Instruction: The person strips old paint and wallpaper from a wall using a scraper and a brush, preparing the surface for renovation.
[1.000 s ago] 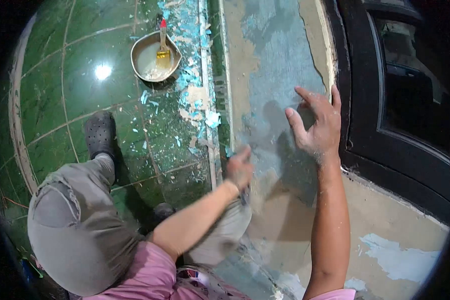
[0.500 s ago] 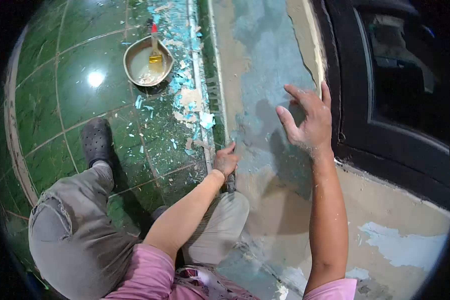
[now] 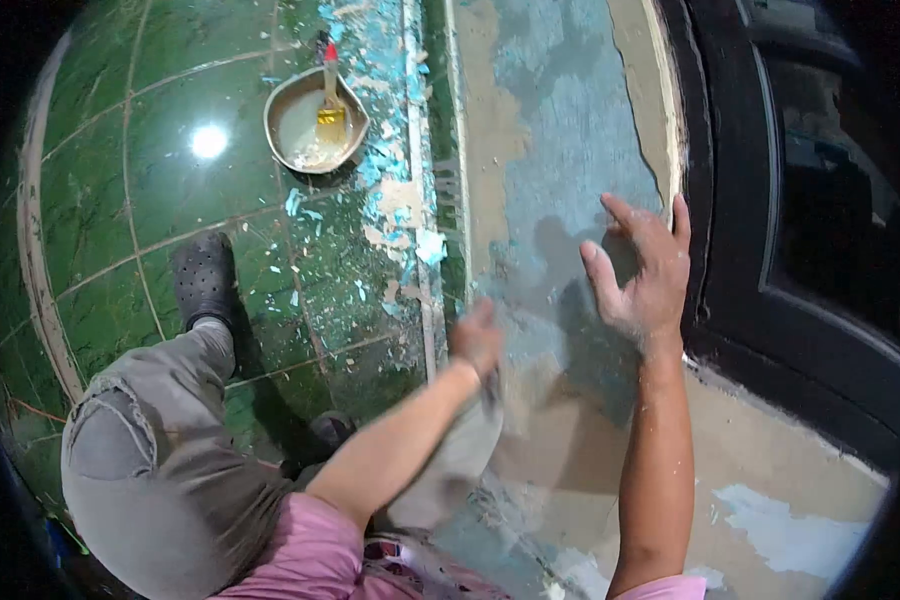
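Note:
My left hand (image 3: 477, 338) is blurred and closed around what looks like a scraper, its dark handle (image 3: 492, 388) showing below the fist. It is low on the wall (image 3: 568, 130), close to the wall's bottom edge; the tool's working end is hidden by the hand and blur. Blue-grey and beige patches cover the wall, with old paint stripped off in places. My right hand (image 3: 650, 270) is open with fingers spread and nothing in it, its fingertips right by the beige strip beside the dark frame.
On the green tiled floor (image 3: 180, 190) stands a bowl (image 3: 272, 140) with pale liquid and a paintbrush (image 3: 331, 118) in it. Blue and beige paint flakes (image 3: 395, 205) litter the floor along the wall. A dark-framed window or door (image 3: 735, 250) borders the wall on the right.
The whole view has shifted a little to the right. My left hand has moved slightly along the wall's lower edge and is now blurred. My right hand keeps its spread pose.

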A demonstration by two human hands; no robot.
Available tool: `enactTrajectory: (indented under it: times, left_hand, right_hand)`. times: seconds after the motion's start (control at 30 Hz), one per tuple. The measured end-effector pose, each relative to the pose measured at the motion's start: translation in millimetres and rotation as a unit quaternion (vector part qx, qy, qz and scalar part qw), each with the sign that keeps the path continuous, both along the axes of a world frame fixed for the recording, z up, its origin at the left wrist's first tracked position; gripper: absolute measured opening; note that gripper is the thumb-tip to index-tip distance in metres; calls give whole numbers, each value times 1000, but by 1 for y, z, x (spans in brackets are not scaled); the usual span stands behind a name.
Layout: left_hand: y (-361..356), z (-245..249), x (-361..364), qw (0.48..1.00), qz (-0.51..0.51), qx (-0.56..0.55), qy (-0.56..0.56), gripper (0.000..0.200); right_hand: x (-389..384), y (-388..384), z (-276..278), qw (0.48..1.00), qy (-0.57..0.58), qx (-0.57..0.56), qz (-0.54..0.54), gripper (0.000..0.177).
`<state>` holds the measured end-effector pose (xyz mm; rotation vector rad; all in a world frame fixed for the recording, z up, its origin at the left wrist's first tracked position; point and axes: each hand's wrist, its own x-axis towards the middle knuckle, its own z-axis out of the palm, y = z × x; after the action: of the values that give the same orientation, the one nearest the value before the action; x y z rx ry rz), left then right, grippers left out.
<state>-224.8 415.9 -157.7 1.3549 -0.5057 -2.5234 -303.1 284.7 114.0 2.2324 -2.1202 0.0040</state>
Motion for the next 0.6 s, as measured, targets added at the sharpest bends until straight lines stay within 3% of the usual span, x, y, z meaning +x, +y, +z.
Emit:
enactTrajectory:
  times: [0.03, 0.2, 0.23, 0.3, 0.4, 0.43, 0.53, 0.6]
  left_hand:
    - [-15, -8, 2, 996, 12, 80, 27, 53]
    - [69, -17, -37, 975, 46, -198, -90, 51]
    - [53, -7, -30, 972, 38, -203, -113, 48]
    - [3, -1, -3, 997, 20, 77, -7, 39]
    - [-4, -2, -2, 991, -17, 134, -14, 38]
    - [5, 12, -5, 997, 17, 78, -21, 42]
    - [30, -37, -25, 999, -4, 14, -42, 55]
    - [-47, -25, -1, 988, -1, 148, 33, 55]
  right_hand:
    - [0, 1, 1, 1000, 4, 6, -7, 44]
    - [-2, -11, -1, 1000, 3, -10, 7, 44]
    - [-4, -10, -2, 1000, 2, -13, 14, 44]
    - [-4, -5, -4, 1000, 4, -18, 12, 44]
    - [0, -5, -2, 1000, 1, -3, -11, 45]
    - [0, -12, -3, 1000, 1, -5, 0, 45]
    - [-2, 0, -2, 1000, 4, 4, -5, 45]
    - [-4, -5, -3, 1000, 2, -8, 8, 46]
